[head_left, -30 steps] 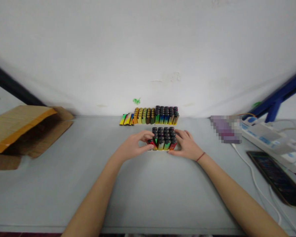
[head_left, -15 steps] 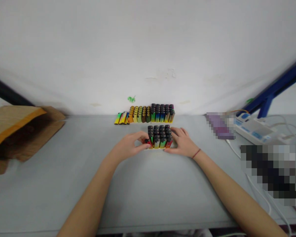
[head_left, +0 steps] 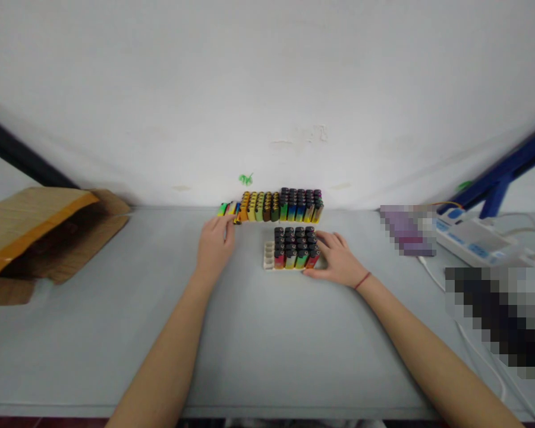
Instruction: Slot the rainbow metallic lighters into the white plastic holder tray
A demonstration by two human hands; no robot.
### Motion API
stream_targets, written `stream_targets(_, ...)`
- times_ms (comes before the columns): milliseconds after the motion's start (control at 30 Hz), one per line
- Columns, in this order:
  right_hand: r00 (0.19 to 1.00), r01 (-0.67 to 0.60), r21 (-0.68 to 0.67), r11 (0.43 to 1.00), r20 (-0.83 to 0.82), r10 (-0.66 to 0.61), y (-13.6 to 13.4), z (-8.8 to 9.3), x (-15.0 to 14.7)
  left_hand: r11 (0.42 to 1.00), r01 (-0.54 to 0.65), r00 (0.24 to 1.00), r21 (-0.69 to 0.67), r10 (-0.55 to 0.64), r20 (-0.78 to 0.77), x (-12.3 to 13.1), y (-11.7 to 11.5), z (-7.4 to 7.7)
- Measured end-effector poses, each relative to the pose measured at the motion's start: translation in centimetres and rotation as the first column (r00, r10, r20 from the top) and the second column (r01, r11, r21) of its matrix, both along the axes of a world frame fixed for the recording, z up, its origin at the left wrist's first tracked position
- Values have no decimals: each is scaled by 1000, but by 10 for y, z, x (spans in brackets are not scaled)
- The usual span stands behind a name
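My left hand (head_left: 216, 241) reaches to the loose lighters (head_left: 223, 208) lying by the wall, its bent fingertips over their near ends. Whether it grips one is hidden. My right hand (head_left: 339, 258) is closed around the right side of a white tray (head_left: 268, 266), thumb at the front corner and fingers along the side. Upright lighters with black tops (head_left: 295, 241) fill most of this tray. In its leftmost column, bare round slots show.
Behind the tray stand a block of yellow-topped lighters (head_left: 260, 205) and a block of black-topped lighters (head_left: 301, 205) near the wall. An open cardboard box (head_left: 89, 232) lies at left. On the right are a blurred phone (head_left: 408, 230), a power strip (head_left: 477, 244) and white cables.
My left hand has left the tray and moved back-left to the loose lighters. A red lighter now stands in the front row, beside the bare column. My right hand stays at the tray.
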State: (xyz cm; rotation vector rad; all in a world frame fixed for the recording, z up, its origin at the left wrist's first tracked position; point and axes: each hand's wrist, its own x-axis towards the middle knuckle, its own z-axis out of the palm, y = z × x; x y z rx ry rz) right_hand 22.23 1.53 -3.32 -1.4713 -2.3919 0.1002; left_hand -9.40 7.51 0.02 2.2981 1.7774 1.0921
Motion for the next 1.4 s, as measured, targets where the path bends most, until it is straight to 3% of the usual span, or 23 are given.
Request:
stream_targets(67, 1000, 0, 3, 1000, -1, 0, 0, -1, 0, 985, -167, 984, -41, 164, -76, -13, 13, -11)
stream_targets(167, 1000, -4, 8, 1000, -2, 4, 0, -2, 0, 940, -287, 948, -184, 251, -196, -20, 19, -20)
stream_targets(267, 1000, -1, 12, 1000, -3, 1, 0, -2, 0, 918, -306, 928, -253, 228, -296, -17, 13, -16)
stream_targets(500, 1000, -1, 5, 1000, -3, 1, 1, -4, 1, 876, -412, 871, -252, 297, -390, -25, 0, 6)
stream_targets(633, 1000, 2, 5, 1000, -7, -2, 0, -2, 0, 907, -405, 868, -116, 341, -361, -29, 4, -2)
stream_targets(767, 1000, -2, -9, 1000, -12, 2, 0, 0, -1, 905, -384, 890, -182, 310, -335, -30, 7, -14)
stream_targets(900, 1000, 2, -7, 1000, -14, -2, 0, -1, -1, 891, -387, 915, -238, 340, -216, -31, 6, -12)
stream_targets(1133, 1000, 5, 0, 1000, -16, -5, 0, -2, -2, 922, -286, 931, -262, 332, 153, -13, -5, 15)
stream_targets(1233, 1000, 3, -7, 1000, -16, -3, 0, -1, -2, 931, -152, 875, -333, 283, 393, 0, -12, 20)
stream_targets(1400, 1000, 3, -11, 1000, -26, -3, 0, 0, -2, 959, 56, 753, -277, 142, 642, 17, -16, 10)
